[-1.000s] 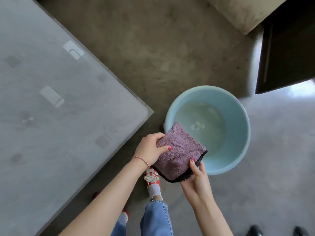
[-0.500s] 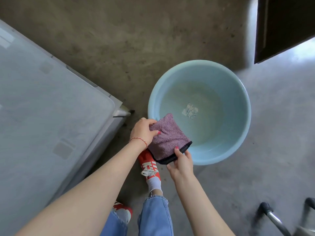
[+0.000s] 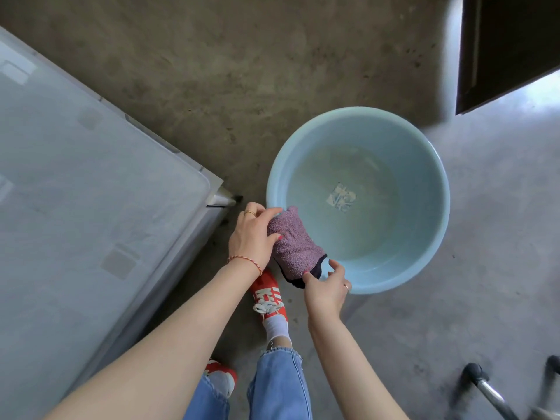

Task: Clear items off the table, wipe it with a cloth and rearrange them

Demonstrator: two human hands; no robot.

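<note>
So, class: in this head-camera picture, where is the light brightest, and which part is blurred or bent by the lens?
Head view: brightest glare on the floor at the right edge, beside the dark door; the metal frame at bottom right is smeared by blur; the glass table edge bows from the wide-angle lens; the purple cloth and blue basin are sharp.
</note>
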